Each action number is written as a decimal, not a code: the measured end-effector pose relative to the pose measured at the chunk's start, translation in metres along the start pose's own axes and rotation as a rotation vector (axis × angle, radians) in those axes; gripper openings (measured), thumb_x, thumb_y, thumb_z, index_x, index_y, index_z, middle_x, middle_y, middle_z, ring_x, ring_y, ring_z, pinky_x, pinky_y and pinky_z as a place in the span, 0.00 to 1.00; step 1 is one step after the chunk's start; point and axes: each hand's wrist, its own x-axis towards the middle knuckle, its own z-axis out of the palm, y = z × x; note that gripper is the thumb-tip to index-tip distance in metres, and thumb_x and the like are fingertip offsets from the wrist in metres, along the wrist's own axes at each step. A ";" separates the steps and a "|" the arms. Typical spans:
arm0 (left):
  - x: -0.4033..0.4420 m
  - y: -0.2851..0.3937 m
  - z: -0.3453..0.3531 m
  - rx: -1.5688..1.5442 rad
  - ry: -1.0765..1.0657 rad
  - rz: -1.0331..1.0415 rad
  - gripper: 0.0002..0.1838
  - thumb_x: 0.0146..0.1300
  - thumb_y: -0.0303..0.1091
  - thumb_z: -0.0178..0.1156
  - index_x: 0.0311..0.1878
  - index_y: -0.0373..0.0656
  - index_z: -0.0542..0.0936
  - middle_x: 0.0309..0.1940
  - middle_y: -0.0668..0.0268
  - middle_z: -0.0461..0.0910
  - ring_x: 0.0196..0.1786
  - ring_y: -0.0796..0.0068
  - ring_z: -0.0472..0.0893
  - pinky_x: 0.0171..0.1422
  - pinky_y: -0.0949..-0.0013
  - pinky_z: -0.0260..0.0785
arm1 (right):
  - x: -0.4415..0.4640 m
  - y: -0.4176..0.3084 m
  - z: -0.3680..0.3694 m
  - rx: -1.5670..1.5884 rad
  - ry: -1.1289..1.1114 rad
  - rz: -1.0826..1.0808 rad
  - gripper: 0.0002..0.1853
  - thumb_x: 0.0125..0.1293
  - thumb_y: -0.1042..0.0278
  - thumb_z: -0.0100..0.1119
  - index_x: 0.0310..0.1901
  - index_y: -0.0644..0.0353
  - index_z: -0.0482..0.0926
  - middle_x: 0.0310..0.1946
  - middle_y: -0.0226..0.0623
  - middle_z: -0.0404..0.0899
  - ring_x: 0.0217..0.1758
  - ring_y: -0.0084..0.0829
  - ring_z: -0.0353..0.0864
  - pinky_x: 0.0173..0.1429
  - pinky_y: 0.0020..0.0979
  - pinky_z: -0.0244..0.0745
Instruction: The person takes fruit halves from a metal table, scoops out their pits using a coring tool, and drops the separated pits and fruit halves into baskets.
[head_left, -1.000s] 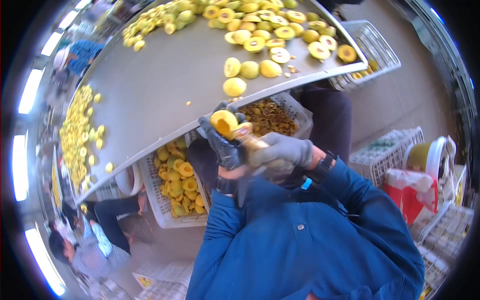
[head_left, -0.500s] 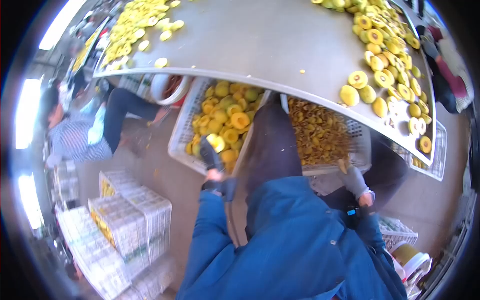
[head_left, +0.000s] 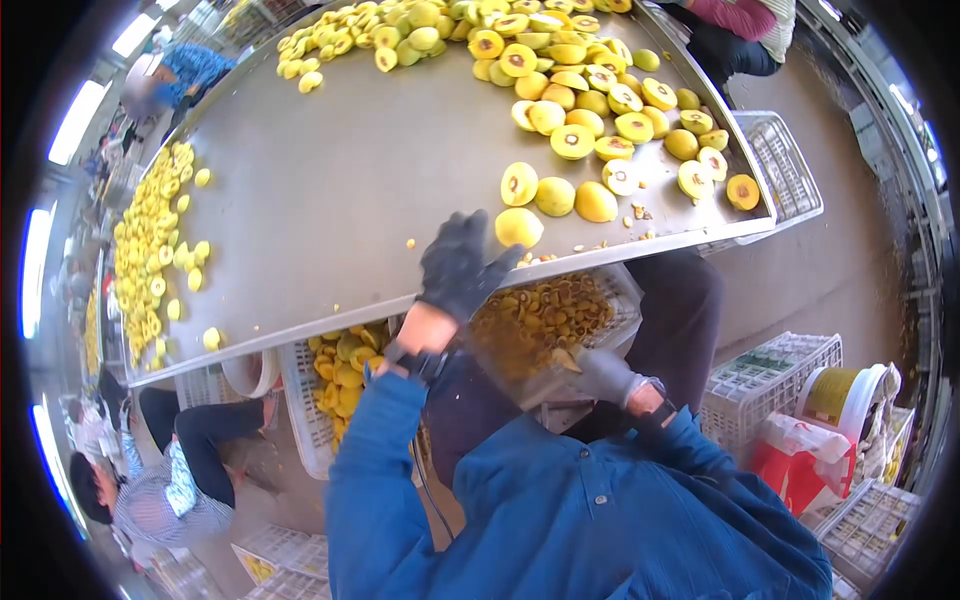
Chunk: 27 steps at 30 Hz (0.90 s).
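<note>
My left hand, in a black glove, reaches over the near rim of the metal table, fingers spread and nothing in them. Just beyond its fingertips lies a yellow peach half, with more halved peaches past it, many cut side up with brown centres. My right hand, in a grey glove, is closed low in front of my body. A small tan piece sticks out from its fingers; its kind is unclear. Beyond that hand is a crate of brown-yellow pits and scraps.
Under the table, a white crate holds yellow peach pieces. Smaller pieces lie along the table's left side. At right stand a grey crate, a white bucket and a red container. Other people sit nearby.
My view has turned to the right. My left hand has risen from above the peach crate to the table's edge, its fingers now spread. My right hand stays low, still closed around the tan piece.
</note>
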 end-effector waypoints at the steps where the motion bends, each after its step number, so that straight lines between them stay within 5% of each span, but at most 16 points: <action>1: 0.019 0.007 0.010 0.065 -0.135 -0.017 0.34 0.58 0.57 0.65 0.56 0.37 0.74 0.47 0.51 0.76 0.52 0.50 0.77 0.54 0.50 0.71 | 0.000 0.003 0.004 0.030 0.034 -0.009 0.15 0.63 0.58 0.60 0.42 0.63 0.78 0.30 0.54 0.82 0.36 0.51 0.84 0.40 0.46 0.78; 3: 0.048 0.018 0.028 0.203 -0.405 -0.049 0.40 0.56 0.64 0.63 0.58 0.37 0.74 0.52 0.49 0.77 0.59 0.48 0.75 0.58 0.49 0.70 | 0.002 0.013 0.011 0.083 0.093 -0.028 0.15 0.64 0.58 0.59 0.42 0.63 0.78 0.30 0.53 0.82 0.36 0.51 0.84 0.40 0.46 0.78; 6: 0.058 -0.011 0.063 0.253 -0.271 0.093 0.38 0.51 0.61 0.67 0.56 0.40 0.74 0.47 0.50 0.74 0.51 0.50 0.76 0.50 0.51 0.73 | 0.003 0.022 0.016 0.128 0.125 -0.030 0.15 0.64 0.58 0.58 0.43 0.62 0.77 0.30 0.52 0.82 0.35 0.52 0.84 0.39 0.47 0.77; 7: 0.064 -0.003 0.047 0.208 -0.324 0.056 0.43 0.55 0.64 0.64 0.62 0.36 0.72 0.55 0.46 0.75 0.60 0.47 0.74 0.60 0.49 0.69 | 0.000 0.019 0.008 0.126 0.107 -0.013 0.15 0.64 0.58 0.58 0.43 0.62 0.77 0.30 0.52 0.82 0.35 0.52 0.84 0.39 0.47 0.77; 8: 0.075 0.003 0.028 0.107 -0.533 -0.049 0.39 0.61 0.59 0.61 0.64 0.36 0.71 0.56 0.50 0.77 0.56 0.51 0.78 0.59 0.55 0.72 | -0.003 0.016 -0.002 0.118 0.087 0.000 0.15 0.64 0.58 0.58 0.44 0.62 0.76 0.30 0.51 0.82 0.34 0.52 0.84 0.39 0.47 0.77; 13: 0.025 0.008 -0.014 -1.438 -0.310 -0.469 0.26 0.74 0.47 0.47 0.63 0.34 0.71 0.50 0.51 0.80 0.42 0.65 0.84 0.41 0.67 0.81 | -0.021 -0.006 -0.045 0.333 0.320 -0.069 0.14 0.63 0.59 0.60 0.42 0.59 0.73 0.26 0.50 0.80 0.32 0.52 0.83 0.37 0.47 0.75; 16: -0.011 0.021 -0.016 -0.987 -0.231 -0.299 0.32 0.76 0.55 0.37 0.62 0.32 0.71 0.47 0.56 0.82 0.33 0.70 0.81 0.31 0.74 0.75 | -0.034 -0.047 -0.088 0.343 0.439 -0.166 0.14 0.63 0.59 0.60 0.42 0.58 0.72 0.24 0.50 0.79 0.31 0.52 0.82 0.36 0.48 0.75; 20: -0.040 0.066 -0.028 -1.362 -0.101 -0.457 0.38 0.76 0.61 0.29 0.62 0.33 0.70 0.42 0.60 0.82 0.37 0.73 0.80 0.38 0.75 0.74 | -0.045 -0.091 -0.107 0.284 0.568 -0.313 0.13 0.63 0.60 0.60 0.41 0.58 0.71 0.23 0.47 0.79 0.29 0.52 0.82 0.32 0.48 0.75; 23: -0.052 0.098 -0.044 -1.407 -0.035 -0.460 0.39 0.76 0.62 0.26 0.62 0.35 0.71 0.40 0.61 0.81 0.46 0.72 0.78 0.52 0.72 0.72 | -0.053 -0.108 -0.108 0.249 0.600 -0.354 0.14 0.63 0.60 0.61 0.40 0.59 0.71 0.22 0.47 0.79 0.26 0.51 0.82 0.30 0.47 0.75; 27: -0.062 0.109 -0.054 -1.378 -0.047 -0.398 0.37 0.76 0.61 0.28 0.58 0.36 0.73 0.40 0.61 0.81 0.47 0.71 0.79 0.54 0.70 0.73 | -0.063 -0.115 -0.107 0.177 0.583 -0.328 0.15 0.62 0.59 0.62 0.40 0.60 0.70 0.21 0.47 0.78 0.24 0.51 0.81 0.27 0.47 0.74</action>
